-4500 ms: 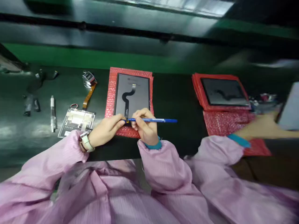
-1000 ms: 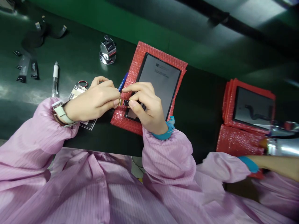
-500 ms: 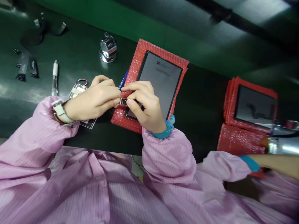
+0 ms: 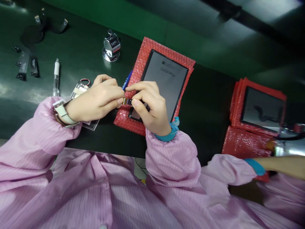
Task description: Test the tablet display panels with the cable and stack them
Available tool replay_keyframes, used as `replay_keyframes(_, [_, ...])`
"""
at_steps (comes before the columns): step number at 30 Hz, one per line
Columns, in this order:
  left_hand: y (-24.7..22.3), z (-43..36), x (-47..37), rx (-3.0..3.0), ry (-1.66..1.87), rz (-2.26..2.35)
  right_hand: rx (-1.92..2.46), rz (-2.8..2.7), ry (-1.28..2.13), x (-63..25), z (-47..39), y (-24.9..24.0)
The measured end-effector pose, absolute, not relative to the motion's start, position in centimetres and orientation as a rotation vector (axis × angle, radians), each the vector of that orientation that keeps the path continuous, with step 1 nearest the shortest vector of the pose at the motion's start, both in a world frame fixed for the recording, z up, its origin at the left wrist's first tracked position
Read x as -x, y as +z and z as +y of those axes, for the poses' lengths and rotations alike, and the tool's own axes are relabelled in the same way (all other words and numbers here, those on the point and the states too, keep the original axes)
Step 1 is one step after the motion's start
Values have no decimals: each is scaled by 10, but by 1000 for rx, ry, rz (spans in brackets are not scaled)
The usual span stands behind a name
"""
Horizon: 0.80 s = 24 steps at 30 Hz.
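Between my hands is a short black flex cable (image 4: 128, 101) with a pale, gold-coloured end. My left hand (image 4: 100, 97) pinches that end with thumb and index finger. From the other side, the thumb and fingers of my right hand (image 4: 152, 106) close on the dark part. Beneath my right hand lies a grey display panel (image 4: 164, 79) with a black edge, on a red bubble-wrap sheet (image 4: 139, 57). A small circuit board (image 4: 78, 90) with a red and black wire is partly hidden under my left hand.
A chrome tally counter (image 4: 111, 46) stands behind my hands. To the left are a white pen (image 4: 56, 76) and several black flex cables (image 4: 33, 35). A blue object (image 4: 127, 79) touches the bubble wrap. On the right are another panel (image 4: 262, 108) on red wrap and a co-worker's arm (image 4: 278, 167).
Both hands stay pinched on the flex cable with almost the same pose. The view has shifted very slightly; nothing else visibly moved.
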<state>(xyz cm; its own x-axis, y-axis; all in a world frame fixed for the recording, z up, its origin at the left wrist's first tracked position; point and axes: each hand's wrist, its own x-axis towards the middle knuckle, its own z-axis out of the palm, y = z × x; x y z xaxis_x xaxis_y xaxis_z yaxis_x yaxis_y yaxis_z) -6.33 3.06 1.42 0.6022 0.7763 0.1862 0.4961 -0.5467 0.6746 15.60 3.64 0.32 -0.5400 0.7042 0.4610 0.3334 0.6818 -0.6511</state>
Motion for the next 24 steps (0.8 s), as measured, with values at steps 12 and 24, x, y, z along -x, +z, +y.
replay_keyframes(12, [15,30,62,-2263,649,988,805,-2190,649,-157,38,2])
replay_keyframes(24, [13,31,63,-2264,669,974,841,-2179,627,-155,36,1])
